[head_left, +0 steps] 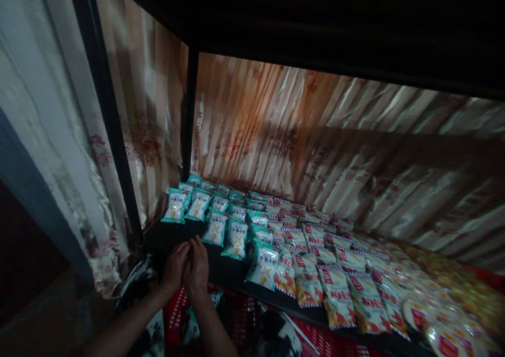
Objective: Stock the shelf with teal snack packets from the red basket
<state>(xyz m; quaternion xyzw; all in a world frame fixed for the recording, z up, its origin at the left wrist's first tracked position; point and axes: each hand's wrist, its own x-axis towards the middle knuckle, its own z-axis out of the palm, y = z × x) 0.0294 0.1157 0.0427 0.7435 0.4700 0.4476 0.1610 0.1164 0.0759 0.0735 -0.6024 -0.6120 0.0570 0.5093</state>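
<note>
My left hand (175, 265) and my right hand (197, 266) are pressed together at the left front edge of a black shelf (221, 266). Both have closed, curled fingers; anything between them is hidden. Just beyond and to the right lie teal-and-white snack packets (215, 228), set out in slanting rows. The nearest ones, such as a packet (237, 238) at the front, do not touch my hands. Farther right come red-and-white striped packets (337, 296).
Below the shelf is a red slatted basket (240, 315) with a teal packet (191, 328). Round clear-wrapped packs (450, 338) and yellowish ones (453, 278) fill the right. A black post (189, 115) and pleated curtains (252, 120) enclose the shelf.
</note>
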